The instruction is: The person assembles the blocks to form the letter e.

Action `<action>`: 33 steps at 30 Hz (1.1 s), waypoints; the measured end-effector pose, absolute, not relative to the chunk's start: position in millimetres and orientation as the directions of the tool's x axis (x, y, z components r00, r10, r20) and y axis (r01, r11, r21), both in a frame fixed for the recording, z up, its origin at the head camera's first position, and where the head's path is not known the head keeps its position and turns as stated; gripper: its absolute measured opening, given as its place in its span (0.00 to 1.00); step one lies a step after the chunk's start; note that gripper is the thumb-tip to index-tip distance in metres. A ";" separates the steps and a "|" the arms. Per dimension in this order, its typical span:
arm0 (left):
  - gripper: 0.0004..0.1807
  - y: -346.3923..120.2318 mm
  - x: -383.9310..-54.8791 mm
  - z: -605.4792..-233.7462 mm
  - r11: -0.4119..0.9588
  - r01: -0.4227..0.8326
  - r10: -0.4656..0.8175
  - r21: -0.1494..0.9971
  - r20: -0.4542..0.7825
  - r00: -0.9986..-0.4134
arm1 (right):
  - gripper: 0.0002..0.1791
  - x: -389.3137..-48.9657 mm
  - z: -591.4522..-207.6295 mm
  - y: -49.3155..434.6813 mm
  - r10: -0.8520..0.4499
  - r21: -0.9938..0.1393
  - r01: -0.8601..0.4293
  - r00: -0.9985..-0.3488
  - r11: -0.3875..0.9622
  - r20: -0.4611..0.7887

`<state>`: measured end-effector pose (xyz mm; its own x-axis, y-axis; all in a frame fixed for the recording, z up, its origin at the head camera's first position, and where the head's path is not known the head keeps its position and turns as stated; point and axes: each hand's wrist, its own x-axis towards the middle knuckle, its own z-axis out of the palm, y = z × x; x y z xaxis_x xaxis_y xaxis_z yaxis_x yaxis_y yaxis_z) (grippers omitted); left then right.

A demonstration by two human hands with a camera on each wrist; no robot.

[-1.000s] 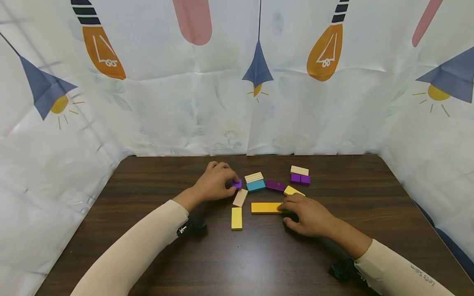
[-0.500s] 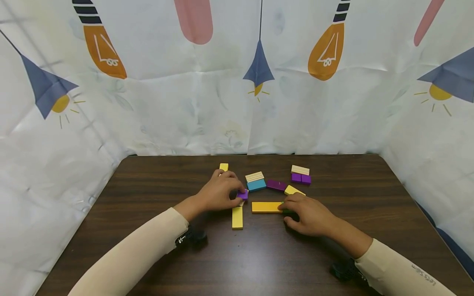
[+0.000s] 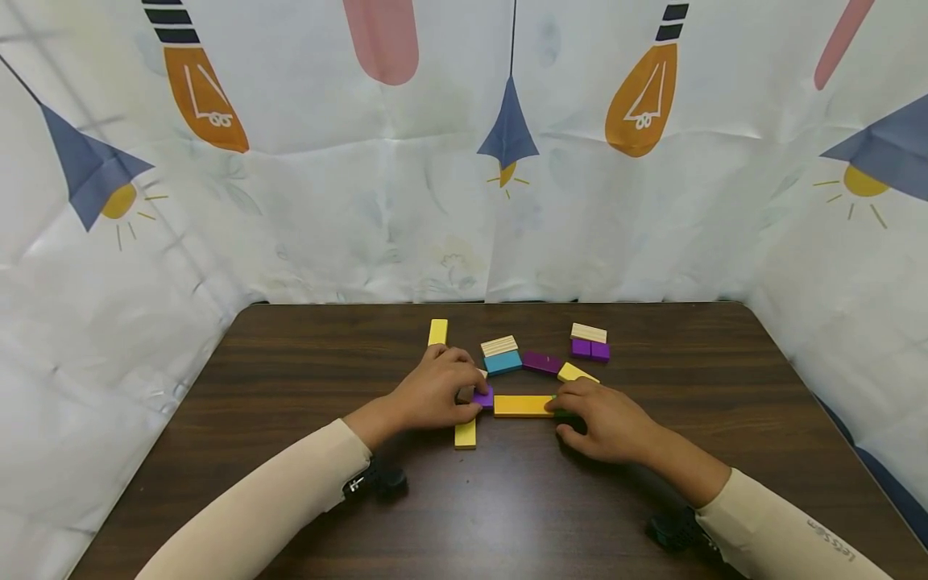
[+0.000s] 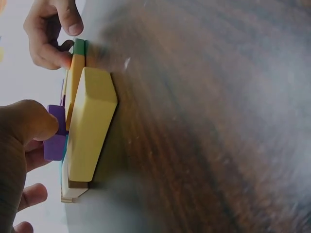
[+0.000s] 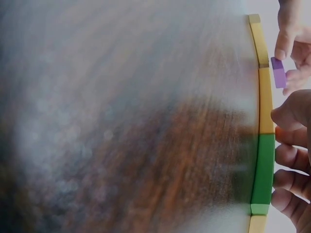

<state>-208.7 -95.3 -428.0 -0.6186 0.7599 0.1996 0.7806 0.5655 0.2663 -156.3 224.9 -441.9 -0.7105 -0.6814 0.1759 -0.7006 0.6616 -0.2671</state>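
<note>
My left hand [image 3: 435,393] pinches a small purple block [image 3: 484,398] between thumb and fingers. In the right wrist view that purple block [image 5: 278,73] is held above the row of blocks. It hovers by the left end of a long orange-yellow block [image 3: 520,406]. Partly under my left hand lies a yellow block [image 3: 466,437]. My right hand [image 3: 609,423] has loosely bent fingers touching the row where the orange-yellow block meets a green block [image 5: 264,167]; its thumb stands apart from them. The head view shows little of the green block.
Behind the hands lie a blue block [image 3: 503,362] with a striped wooden block [image 3: 499,345], a dark purple block [image 3: 541,362] and a yellow one [image 3: 575,372]. Farther back are purple blocks [image 3: 590,350] beside a wooden piece [image 3: 589,333]. Another yellow block [image 3: 438,332] lies back left.
My left hand has carried the purple block toward me and slightly right, to the end of the orange-yellow block, uncovering the back-left yellow block. My right hand stays in place.
</note>
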 end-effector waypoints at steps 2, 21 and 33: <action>0.08 -94.7 -207.8 -428.8 0.560 0.784 0.763 0.268 0.202 -0.614 | 0.17 -156.4 -441.7 224.8 -0.681 -0.269 -0.700 -0.711 0.662 0.175; 0.08 -95.0 -204.0 -433.5 0.550 0.790 0.766 0.271 0.212 -0.606 | 0.17 -156.9 -443.7 226.1 -0.682 -0.265 -0.703 -0.709 0.660 0.181; 0.09 -98.2 -204.3 -434.1 0.558 0.789 0.765 0.257 0.210 -0.609 | 0.17 -156.6 -443.8 225.9 -0.678 -0.260 -0.698 -0.714 0.667 0.178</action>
<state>-204.3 -98.2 -434.1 -0.6094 0.7647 0.2096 0.7889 0.5583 0.2567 -156.6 225.9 -443.8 -0.7136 -0.6776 0.1778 -0.6981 0.6671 -0.2599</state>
